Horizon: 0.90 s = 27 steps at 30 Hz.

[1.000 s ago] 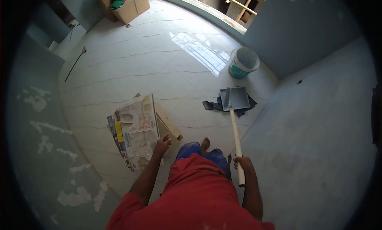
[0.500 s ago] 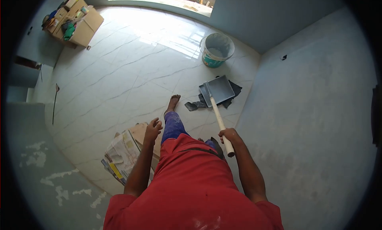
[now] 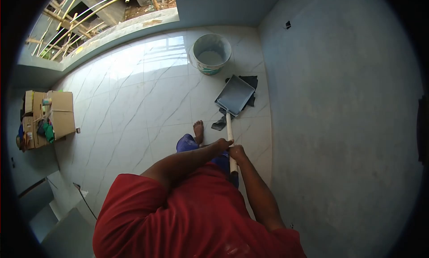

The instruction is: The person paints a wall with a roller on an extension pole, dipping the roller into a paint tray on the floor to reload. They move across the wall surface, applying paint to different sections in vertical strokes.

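Observation:
My right hand is wrapped round the pale pole of a paint roller. Just above it, my left hand closes on the same pole, its fingers partly out of sight. The pole runs forward to the near edge of a grey paint tray, where the roller's head is hard to make out. Under the tray lies crumpled black sheeting. Beyond the tray stands a bucket with pale paint inside.
A grey-blue wall rises close on my right. Cardboard boxes with loose items stand at the far left. A window opening is at the upper left, and glossy tiles cover the floor.
My left hand has come across from the left onto the pole. The roller has shifted back toward the tray's near edge. My view has turned, bringing more of the window in.

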{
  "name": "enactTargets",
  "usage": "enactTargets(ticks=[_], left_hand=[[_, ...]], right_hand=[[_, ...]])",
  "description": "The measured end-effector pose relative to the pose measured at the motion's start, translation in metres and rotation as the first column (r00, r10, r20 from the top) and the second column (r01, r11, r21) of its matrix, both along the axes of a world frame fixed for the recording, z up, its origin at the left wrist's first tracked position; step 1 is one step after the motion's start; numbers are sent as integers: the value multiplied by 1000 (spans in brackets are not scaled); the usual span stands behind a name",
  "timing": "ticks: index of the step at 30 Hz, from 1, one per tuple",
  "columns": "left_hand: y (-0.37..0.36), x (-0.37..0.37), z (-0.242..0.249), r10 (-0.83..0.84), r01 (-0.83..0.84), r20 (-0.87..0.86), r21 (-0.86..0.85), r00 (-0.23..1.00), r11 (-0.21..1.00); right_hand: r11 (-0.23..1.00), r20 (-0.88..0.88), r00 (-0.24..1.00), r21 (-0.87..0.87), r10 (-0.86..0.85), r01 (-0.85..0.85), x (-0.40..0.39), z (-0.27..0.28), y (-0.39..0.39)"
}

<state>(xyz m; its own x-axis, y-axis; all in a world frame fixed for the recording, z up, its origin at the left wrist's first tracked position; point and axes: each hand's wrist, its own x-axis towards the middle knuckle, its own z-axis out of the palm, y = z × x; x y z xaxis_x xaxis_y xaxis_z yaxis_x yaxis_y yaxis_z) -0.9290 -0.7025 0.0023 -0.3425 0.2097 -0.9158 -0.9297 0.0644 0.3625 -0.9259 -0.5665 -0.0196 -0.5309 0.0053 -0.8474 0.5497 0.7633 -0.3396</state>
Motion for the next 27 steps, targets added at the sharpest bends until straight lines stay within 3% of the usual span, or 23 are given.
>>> enactTargets(ticks=[2, 3, 4, 5, 6, 7, 8, 9, 10, 11, 13, 14, 15, 16, 17, 18, 19, 20, 21, 24, 26, 27], left_hand=[[-3, 12, -31, 92, -120, 210, 122, 973, 985], [-4, 15, -50, 64, -91, 206, 123, 976, 988], [-6, 22, -69, 168, -231, 309, 180, 936, 956], [-10, 31, -80, 255, -368, 418, 215, 872, 905], [-23, 37, -81, 224, -335, 418, 214, 881, 918], [-42, 41, -79, -28, 3, 124, 195, 992, 981], [-52, 46, -78, -307, 323, -163, 84, 938, 943], [-52, 54, -91, -332, 348, -164, 83, 929, 934], [-49, 63, -115, -172, 162, 78, 119, 982, 980], [-50, 76, -129, -1, -32, 323, 98, 946, 995], [-50, 93, -110, -19, 7, 328, 40, 944, 999], [-48, 103, -101, -10, 14, 324, -11, 946, 1000], [-47, 125, -128, -116, 131, 164, -88, 980, 987], [-47, 141, -161, -233, 230, 6, -179, 972, 957], [-46, 136, -173, -252, 249, 0, -176, 968, 953], [-45, 127, -183, -389, 364, -77, -221, 918, 905], [-43, 118, -194, -515, 466, -146, -275, 845, 841], [-41, 113, -203, -628, 551, -202, -332, 752, 766], [-40, 108, -212, -726, 619, -245, -393, 643, 680], [-39, 103, -227, -919, 724, -305, -572, 248, 385], [-39, 90, -237, -953, 696, -299, -695, -51, 181], [-36, 77, -235, -952, 703, -299, -689, -57, 174]], right_hand=[[1000, -43, 999, 8, 14, -14, 18, -33, -16], [998, -86, 994, 10, 61, -61, 26, -49, -23], [999, -85, 996, 10, 31, -30, 34, -39, -32], [943, 51, 952, -128, -303, 308, 45, -16, -43], [756, 218, 786, -217, -579, 617, 52, 11, -54], [736, 217, 767, -218, -604, 641, 60, 33, -63], [664, 289, 730, -303, -620, 684, 73, 55, -72], [583, 360, 696, -380, -621, 718, 87, 71, -79], [567, 359, 683, -383, -636, 729, 100, 80, -85], [519, 380, 627, -355, -680, 778, 118, 87, -92], [439, 407, 538, -316, -738, 841, 144, 87, -108], [512, 353, 565, -239, -746, 825, 151, 83, -113], [579, 296, 599, -161, -744, 799, 155, 78, -116], [565, 292, 585, -159, -757, 810, 170, 58, -118], [703, 210, 734, -210, -646, 679, 192, 26, -120], [818, 118, 853, -241, -509, 522, 199, 7, -123], [809, 112, 844, -240, -525, 536, 191, 12, -128], [943, -165, 934, -159, -317, 292, 187, 20, -132], [999, -399, 916, -5, -47, 49, 180, 24, -135], [989, -294, 945, -36, -146, 141, 157, -3, -134], [992, -331, 936, -8, -122, 127, 131, -13, -127], [994, -369, 925, 21, -89, 104, 118, -15, -123]])
